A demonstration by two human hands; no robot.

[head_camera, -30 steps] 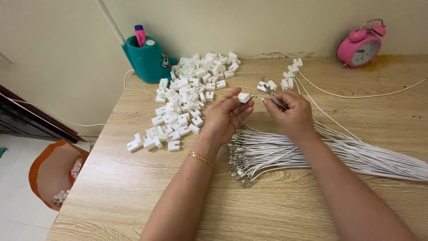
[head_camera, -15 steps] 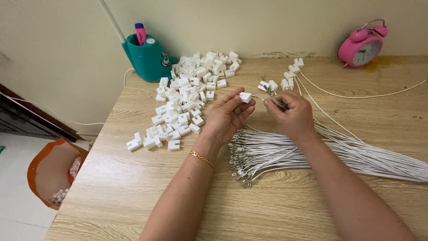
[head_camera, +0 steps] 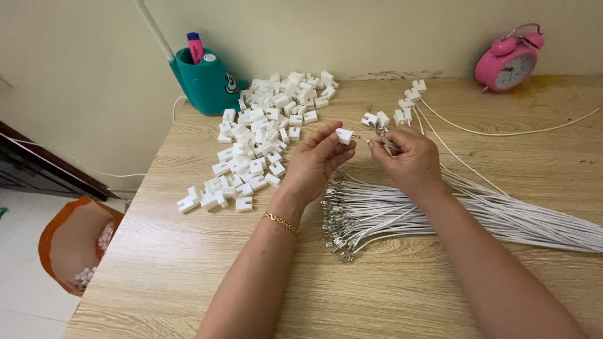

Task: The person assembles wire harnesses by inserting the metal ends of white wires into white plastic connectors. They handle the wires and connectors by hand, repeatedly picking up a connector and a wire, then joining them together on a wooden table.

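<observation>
My left hand (head_camera: pixel 317 164) pinches a white plug (head_camera: pixel 343 135) at frame centre, fingertips closed on it. My right hand (head_camera: pixel 409 160), just beside, grips a wire (head_camera: pixel 384 137) end between narrow fingers. More plugs (head_camera: pixel 260 141) lie upper left; the wire bundle (head_camera: pixel 440 213) lies below.

Left hand (head_camera: pixel 317 160) pinches white plastic connector (head_camera: pixel 343 135); right hand (head_camera: pixel 411 157) pinches metal-tipped wire end (head_camera: pixel 377 134) just beside it.

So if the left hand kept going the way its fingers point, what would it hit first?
Probably the right hand: the left hand points right with a white connector in its grip, close to the opposite fingertips. Depth is uncertain.
</observation>
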